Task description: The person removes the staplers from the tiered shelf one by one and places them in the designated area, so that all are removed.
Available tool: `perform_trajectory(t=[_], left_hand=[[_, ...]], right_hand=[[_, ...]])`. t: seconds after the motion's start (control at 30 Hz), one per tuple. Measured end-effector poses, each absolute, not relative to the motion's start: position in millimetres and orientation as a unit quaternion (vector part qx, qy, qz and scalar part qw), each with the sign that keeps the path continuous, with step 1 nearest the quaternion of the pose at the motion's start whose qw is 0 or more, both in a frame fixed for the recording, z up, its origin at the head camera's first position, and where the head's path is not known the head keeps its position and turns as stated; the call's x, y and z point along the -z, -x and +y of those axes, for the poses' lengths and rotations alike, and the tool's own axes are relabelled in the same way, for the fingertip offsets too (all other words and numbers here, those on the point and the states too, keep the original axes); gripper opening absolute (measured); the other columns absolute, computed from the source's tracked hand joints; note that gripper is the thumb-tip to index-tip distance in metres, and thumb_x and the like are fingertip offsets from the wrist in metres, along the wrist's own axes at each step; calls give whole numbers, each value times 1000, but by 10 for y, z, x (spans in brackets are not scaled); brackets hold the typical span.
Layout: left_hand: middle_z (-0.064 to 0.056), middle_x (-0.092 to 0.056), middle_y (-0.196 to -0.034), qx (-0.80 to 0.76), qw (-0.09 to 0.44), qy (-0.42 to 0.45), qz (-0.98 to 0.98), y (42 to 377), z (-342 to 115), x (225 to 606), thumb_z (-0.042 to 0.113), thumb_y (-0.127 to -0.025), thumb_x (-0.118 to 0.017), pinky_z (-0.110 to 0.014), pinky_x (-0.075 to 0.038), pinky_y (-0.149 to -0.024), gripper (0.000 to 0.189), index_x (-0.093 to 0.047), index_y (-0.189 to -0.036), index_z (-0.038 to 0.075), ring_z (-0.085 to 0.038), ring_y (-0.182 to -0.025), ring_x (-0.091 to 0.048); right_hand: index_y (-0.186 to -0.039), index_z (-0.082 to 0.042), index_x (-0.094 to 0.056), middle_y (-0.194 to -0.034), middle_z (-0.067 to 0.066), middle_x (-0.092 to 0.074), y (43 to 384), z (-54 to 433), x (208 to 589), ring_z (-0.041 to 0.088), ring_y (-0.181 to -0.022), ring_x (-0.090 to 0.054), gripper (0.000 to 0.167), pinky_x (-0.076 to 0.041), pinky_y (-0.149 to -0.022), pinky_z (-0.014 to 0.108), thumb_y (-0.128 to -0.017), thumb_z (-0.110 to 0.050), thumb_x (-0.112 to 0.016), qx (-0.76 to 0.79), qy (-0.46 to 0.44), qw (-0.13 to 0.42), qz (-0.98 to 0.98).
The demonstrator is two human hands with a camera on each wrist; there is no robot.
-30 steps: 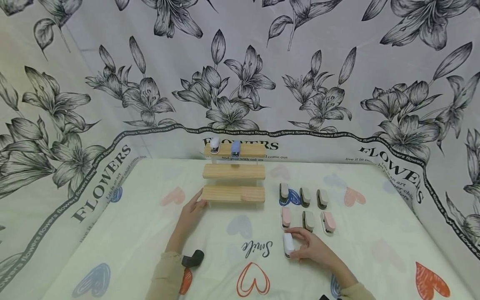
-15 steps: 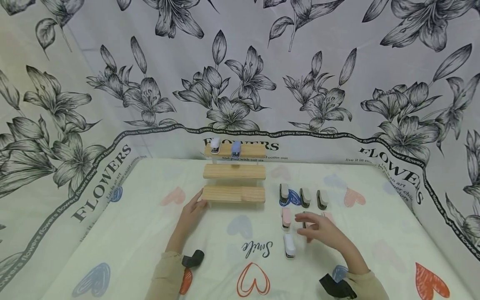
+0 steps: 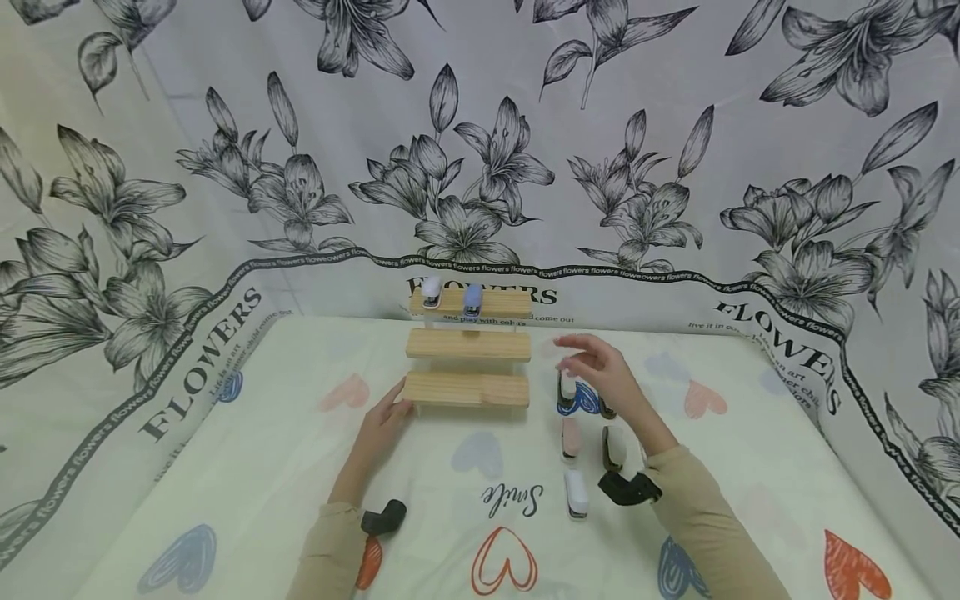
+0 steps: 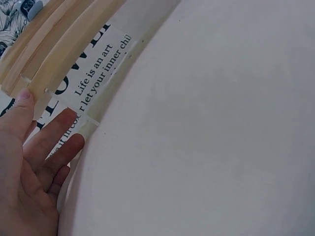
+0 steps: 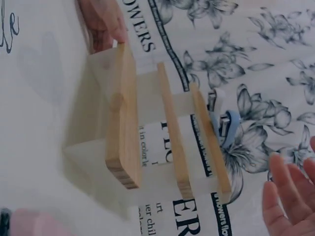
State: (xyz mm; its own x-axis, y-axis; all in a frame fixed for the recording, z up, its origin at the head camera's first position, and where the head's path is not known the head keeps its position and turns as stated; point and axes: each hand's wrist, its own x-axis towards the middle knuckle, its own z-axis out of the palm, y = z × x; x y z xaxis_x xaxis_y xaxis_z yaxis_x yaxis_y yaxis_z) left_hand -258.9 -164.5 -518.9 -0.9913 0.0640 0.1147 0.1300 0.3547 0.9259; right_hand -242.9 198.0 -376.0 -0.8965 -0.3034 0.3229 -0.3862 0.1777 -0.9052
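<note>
At the left end of the lowest board of a three-tier wooden rack [image 3: 468, 343], my left hand [image 3: 382, 423] holds the corner. The left wrist view has its thumb on the wood and the other fingers spread below. My right hand [image 3: 600, 371] is over the back row of small staplers, right of the rack, fingers spread with nothing between them. Below its fingertips stands a grey-and-black stapler [image 3: 567, 390]. Nearer are a pink stapler [image 3: 571, 437], another grey stapler [image 3: 614, 447] and a white stapler [image 3: 577, 493]. My right forearm hides others.
On the rack's top board stand a white stapler [image 3: 431, 292] and a blue stapler [image 3: 472, 300] side by side. Clear supports carry the boards. A heart-print cloth [image 3: 247, 500] covers the table, and a flower-print curtain [image 3: 637, 200] hangs behind.
My right hand has let go of the white stapler at the front and moved up and away over the back row. The left hand stays on the rack.
</note>
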Motion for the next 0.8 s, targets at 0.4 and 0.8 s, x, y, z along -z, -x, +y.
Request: perform_trajectory(t=[0.4,0.8], left_hand=[[-13,-59,-112,571,32,65,-818,2613,-1666,5223,42,-90,-49,-47,-35,-93,53,-37,-138,21,-28,-107,-52],[-12,-59,-113,574,30,63,-816,2597,-1638,5203,44,-90,-48,-47,-28,-97,54,-37,-138,21,-27,-110,-50]], right_hand=[[-118,10,-49,-117,24,-50,3044,1439,3586,30,-78,-60,34,-49,-71,34,-85,3,-57,-598,-257,82,-755],[-124,-7,-50,-120,7,-53,3556,1124,3701,20,-93,-55,49,-47,-76,34,-81,-21,-69,-533,-199,49,-821]])
